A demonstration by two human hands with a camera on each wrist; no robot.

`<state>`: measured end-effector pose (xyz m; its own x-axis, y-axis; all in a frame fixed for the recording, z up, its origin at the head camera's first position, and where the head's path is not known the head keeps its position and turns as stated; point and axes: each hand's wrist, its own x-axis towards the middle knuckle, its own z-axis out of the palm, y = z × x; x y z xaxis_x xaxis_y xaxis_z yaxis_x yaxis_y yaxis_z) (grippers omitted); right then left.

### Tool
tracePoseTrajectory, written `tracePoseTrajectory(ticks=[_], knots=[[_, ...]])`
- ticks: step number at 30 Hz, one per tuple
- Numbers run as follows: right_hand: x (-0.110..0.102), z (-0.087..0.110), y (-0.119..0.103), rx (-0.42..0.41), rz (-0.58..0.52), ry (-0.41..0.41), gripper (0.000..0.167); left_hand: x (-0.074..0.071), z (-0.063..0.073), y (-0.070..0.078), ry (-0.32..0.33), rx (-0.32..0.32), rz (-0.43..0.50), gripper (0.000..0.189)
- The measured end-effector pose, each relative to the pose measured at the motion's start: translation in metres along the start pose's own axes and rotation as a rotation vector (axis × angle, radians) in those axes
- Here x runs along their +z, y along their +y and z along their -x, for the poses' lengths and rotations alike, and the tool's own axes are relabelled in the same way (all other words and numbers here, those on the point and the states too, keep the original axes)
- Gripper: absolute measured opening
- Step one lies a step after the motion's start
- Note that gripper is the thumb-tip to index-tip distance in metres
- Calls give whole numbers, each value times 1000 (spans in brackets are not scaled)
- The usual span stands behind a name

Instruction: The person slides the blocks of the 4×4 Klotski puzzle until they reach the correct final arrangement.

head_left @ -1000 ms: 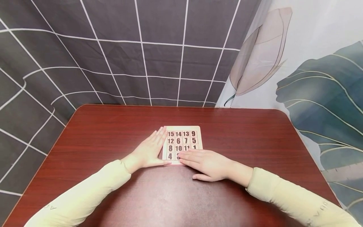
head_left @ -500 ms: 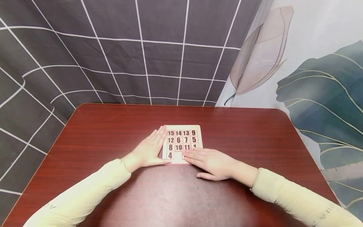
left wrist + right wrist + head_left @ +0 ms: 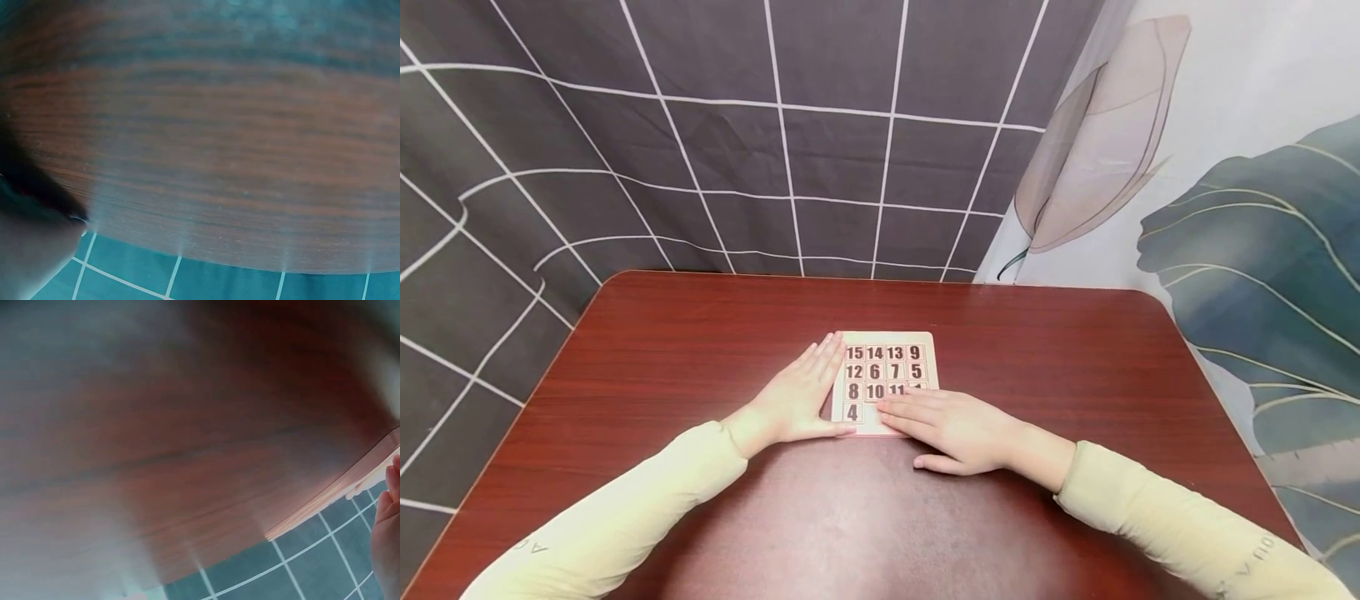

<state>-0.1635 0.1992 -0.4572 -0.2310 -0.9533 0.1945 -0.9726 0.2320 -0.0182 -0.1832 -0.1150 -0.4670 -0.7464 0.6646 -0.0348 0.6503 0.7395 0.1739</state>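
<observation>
A square number sliding puzzle (image 3: 875, 372) lies flat on the table in the head view. Its top rows read 15, 14, 13, 9 and 12, 6, 7, 5, and a 4 tile sits at the lower left beside a bare slot. My left hand (image 3: 793, 396) lies along the puzzle's left edge, fingers straight, thumb at the near left corner. Straight fingers of my right hand (image 3: 962, 429) rest over the lower right tiles and hide them. In the right wrist view, part of the right hand (image 3: 386, 531) and the puzzle's pale side (image 3: 331, 497) show at the right.
The dark red wooden table (image 3: 700, 325) has rounded far corners. Behind it hangs a dark curtain (image 3: 835, 158) with white grid lines. A leaf-patterned curtain (image 3: 1262, 292) hangs at the right. Pale sleeves (image 3: 617, 508) cover both forearms.
The right hand slid right along the bottom row, and the tile beside the 4 left its slot bare. Since then the right fingers have shifted slightly back left. The left hand stayed in place.
</observation>
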Motion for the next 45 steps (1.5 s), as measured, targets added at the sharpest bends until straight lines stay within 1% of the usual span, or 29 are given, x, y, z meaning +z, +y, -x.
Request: tracePoseTrajectory(ticks=[7, 13, 16, 21, 28, 33, 38, 45], knots=[[5, -22, 0, -42, 12, 15, 69, 4, 1, -2, 27, 26, -16, 119], [7, -34, -2, -29, 5, -40, 71, 1, 0, 2, 28, 36, -9, 119], [5, -34, -2, -28, 2, -54, 71, -2, 0, 5, 19, 36, -7, 119], [3, -30, -2, -32, -5, -47, 70, -3, 0, 6, 16, 35, -22, 119], [1, -14, 1, -47, -4, -8, 68, 1, 2, 3, 19, 25, -20, 118], [2, -11, 5, -65, 11, 11, 68, 2, 3, 1, 22, 20, -18, 119], [0, -18, 8, -59, 8, 11, 70, 2, 2, 0, 25, 24, -17, 119], [3, -37, 12, -11, -38, -43, 71, 1, 1, -2, 14, 20, -25, 119]])
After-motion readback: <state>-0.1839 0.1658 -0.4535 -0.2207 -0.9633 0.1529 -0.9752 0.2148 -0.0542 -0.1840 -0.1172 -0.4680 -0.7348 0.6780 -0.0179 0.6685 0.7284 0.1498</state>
